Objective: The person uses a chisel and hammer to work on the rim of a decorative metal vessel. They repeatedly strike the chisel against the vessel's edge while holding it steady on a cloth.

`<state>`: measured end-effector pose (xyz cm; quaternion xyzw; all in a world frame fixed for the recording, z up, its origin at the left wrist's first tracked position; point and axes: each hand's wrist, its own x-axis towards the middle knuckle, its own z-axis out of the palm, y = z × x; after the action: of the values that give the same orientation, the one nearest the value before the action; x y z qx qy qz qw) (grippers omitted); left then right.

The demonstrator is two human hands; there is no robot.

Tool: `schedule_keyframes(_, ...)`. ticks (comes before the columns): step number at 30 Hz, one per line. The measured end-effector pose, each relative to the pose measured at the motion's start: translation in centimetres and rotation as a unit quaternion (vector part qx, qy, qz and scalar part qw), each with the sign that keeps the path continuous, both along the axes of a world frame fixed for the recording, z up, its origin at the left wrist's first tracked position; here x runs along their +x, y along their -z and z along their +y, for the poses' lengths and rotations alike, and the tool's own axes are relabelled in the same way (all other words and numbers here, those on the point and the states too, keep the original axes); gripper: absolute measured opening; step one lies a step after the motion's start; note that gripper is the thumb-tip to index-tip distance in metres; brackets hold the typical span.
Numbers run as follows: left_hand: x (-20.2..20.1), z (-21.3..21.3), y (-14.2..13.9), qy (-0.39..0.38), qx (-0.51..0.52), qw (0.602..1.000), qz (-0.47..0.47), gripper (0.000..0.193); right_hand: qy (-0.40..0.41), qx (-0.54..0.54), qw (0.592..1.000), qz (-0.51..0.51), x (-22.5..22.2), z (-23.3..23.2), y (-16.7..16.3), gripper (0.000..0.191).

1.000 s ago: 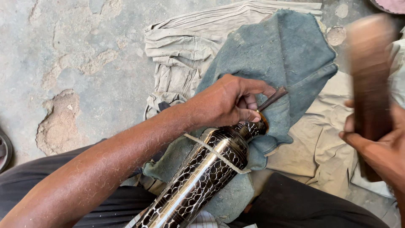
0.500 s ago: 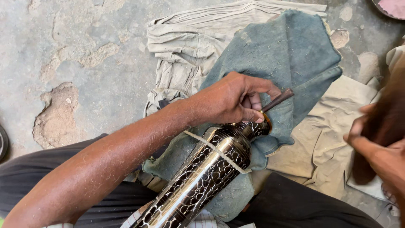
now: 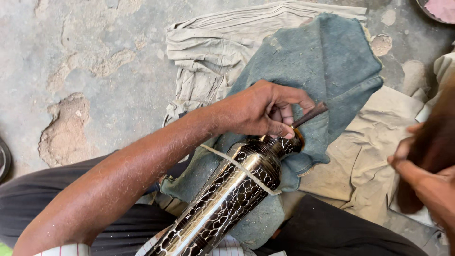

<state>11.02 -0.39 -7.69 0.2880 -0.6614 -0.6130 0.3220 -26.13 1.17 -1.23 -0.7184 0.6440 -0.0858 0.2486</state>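
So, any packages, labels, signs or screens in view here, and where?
None in view: only the patterned metal vessel, a thin tool in the left hand, a dark wooden block in the right hand, cloths and bare floor.

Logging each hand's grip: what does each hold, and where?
Left hand: thin dark tool, pinched near its lower end. Right hand: blurred brown object, around its lower part.
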Motion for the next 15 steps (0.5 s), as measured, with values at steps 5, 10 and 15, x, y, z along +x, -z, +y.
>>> schedule_keyframes(5,0.0,-0.3,0.4,0.014,0.006,1.000,-0.010,0.054,-0.006,-0.023,0.999,-0.033,1.6,-0.1,-0.3,0.045)
schedule_keyframes(10,0.2,-0.6,0.6,0.024,-0.016,1.000,0.009,0.052,-0.049,0.002,0.999,0.020,0.5,0.1,0.0,0.040)
schedule_keyframes(15,0.2,-0.6,0.6,0.030,-0.002,1.000,0.002,0.058,0.099,-0.017,0.994,-0.041,-2.4,1.1,2.5,0.045)
